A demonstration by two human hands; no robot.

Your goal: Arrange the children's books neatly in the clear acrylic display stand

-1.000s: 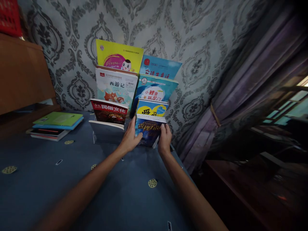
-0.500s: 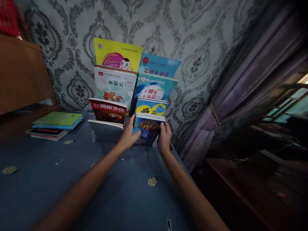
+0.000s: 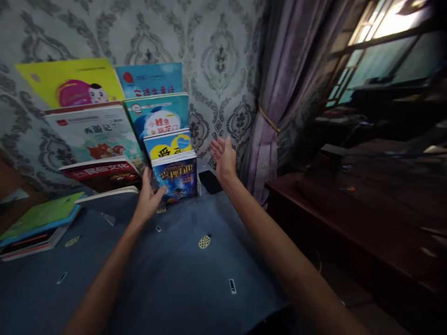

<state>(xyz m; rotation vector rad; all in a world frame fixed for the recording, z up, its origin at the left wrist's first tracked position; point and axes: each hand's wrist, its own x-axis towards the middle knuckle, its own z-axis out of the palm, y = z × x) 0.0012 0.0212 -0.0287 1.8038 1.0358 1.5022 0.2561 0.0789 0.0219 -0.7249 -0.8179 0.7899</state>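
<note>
My left hand point(image 3: 148, 197) is at the left edge of a dark blue book point(image 3: 178, 179), thumb over its front cover and fingers along its side. This book stands upright at the front of a stepped row; behind it rise a yellow-and-blue book point(image 3: 169, 148), a teal book point(image 3: 160, 116) and a blue book point(image 3: 150, 77). My right hand point(image 3: 224, 160) is raised to the right of the row, holding nothing, with its fingers spread. A black phone-like slab point(image 3: 210, 181) lies just below and left of it.
Left of my left hand stand a red book point(image 3: 104, 174), a pale book point(image 3: 94, 132) and a yellow book point(image 3: 84, 83). A book stack point(image 3: 42, 221) lies farther left on the blue tablecloth point(image 3: 167, 284). A tied purple curtain point(image 3: 268, 130) and a dark red desk point(image 3: 349, 218) are at right.
My right hand has let go of the dark blue book's right side and moved away to the right, opening. My left hand stays at the book. The view has swung right.
</note>
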